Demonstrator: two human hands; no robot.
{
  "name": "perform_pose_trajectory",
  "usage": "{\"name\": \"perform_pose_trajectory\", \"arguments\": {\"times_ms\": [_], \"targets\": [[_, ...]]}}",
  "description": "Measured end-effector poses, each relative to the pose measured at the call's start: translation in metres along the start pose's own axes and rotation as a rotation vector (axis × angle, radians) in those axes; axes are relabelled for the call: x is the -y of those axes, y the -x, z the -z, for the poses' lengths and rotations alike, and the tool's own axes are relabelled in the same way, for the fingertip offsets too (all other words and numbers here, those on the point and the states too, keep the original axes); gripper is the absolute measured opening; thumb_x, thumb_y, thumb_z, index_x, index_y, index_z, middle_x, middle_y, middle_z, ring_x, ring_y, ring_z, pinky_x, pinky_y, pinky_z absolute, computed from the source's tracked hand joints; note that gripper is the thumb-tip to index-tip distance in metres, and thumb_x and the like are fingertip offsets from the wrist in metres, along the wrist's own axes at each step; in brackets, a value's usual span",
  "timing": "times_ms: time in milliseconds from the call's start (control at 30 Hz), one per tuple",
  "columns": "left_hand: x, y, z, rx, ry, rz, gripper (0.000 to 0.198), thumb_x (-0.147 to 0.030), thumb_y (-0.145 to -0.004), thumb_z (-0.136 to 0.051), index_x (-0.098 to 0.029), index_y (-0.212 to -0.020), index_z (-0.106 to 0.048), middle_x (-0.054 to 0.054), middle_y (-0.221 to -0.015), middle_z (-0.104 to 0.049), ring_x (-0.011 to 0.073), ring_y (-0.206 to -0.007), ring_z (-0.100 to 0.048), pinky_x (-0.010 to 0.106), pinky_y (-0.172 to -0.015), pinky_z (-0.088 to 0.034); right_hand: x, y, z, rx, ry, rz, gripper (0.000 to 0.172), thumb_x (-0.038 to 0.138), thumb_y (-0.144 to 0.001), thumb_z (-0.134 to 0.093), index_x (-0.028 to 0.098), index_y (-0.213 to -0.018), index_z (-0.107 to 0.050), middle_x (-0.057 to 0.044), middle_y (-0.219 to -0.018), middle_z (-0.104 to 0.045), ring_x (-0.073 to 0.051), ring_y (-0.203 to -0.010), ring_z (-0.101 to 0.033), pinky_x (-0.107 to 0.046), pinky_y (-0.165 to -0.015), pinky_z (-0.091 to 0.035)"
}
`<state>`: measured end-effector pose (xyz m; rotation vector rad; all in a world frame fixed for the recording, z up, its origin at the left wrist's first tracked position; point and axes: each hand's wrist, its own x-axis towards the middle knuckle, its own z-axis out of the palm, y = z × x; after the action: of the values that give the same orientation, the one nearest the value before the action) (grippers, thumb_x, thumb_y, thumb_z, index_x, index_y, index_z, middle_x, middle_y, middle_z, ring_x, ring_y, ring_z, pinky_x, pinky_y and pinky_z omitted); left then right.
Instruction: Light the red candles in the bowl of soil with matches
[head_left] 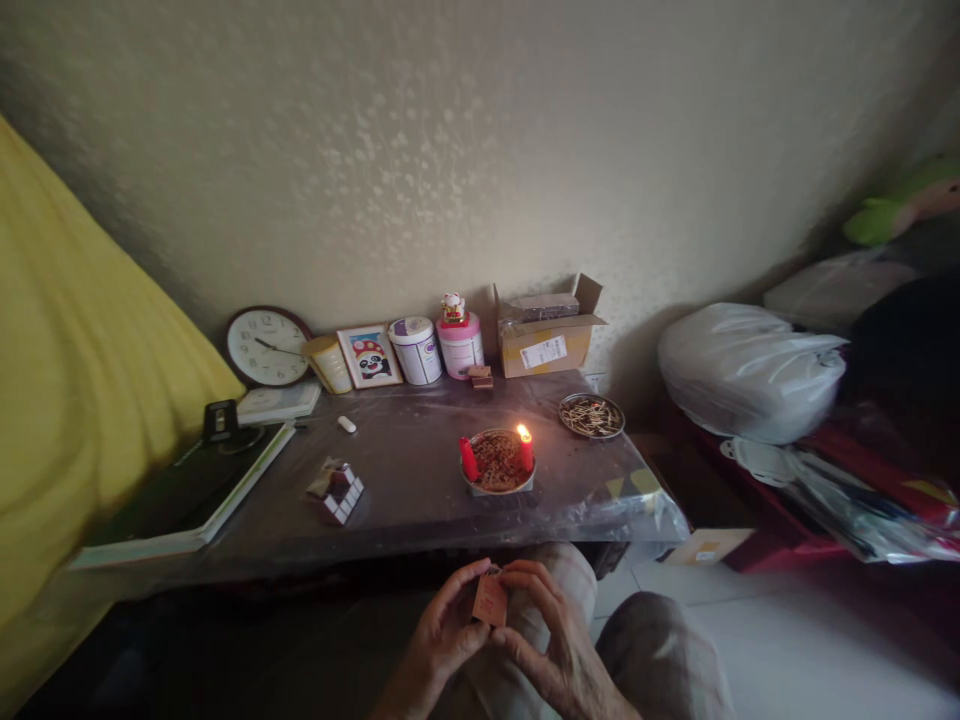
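Observation:
Above my lap, in front of the table edge, my left hand (456, 618) and my right hand (546, 630) hold a small pinkish-brown matchbox (490, 600) between them. The fingers of both hands are closed around its sides and ends. On the table beyond stands a round dish (501, 490) with dark, speckled contents. Two red candles stand in it: the left candle (469, 458) shows no flame, and the right candle (526, 452) burns. To the right, many matchsticks lie on a metal plate (592, 416).
Small boxes (481, 378) lie near a pink-lidded tub (460, 348) and an open carton (546, 345). A puzzle cube (343, 494), a white capsule-shaped object (346, 424), a clock (268, 346) and a large book (187, 490) are left. A white bag (750, 370) sits right.

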<state>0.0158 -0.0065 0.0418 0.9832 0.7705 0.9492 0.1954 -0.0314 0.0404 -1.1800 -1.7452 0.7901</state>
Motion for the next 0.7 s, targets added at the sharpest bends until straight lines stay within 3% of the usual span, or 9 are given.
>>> {"name": "perform_pose_trajectory", "arguments": {"times_ms": [700], "targets": [[0.0039, -0.002, 0.0046, 0.034, -0.027, -0.004, 0.047, -0.035, -0.073, -0.074, -0.03, -0.119, -0.064, 0.008, -0.131, -0.064, 0.0302, -0.126, -0.052, 0.044, -0.106, -0.039, -0.0006, 0.0006, 0.0011, 0.007, 0.011, -0.008, 0.035, 0.034, -0.086, -0.066, 0.027, -0.118, -0.055, -0.006, -0.122, -0.056, -0.021, -0.116, -0.054, -0.033, -0.1, -0.045]]}}
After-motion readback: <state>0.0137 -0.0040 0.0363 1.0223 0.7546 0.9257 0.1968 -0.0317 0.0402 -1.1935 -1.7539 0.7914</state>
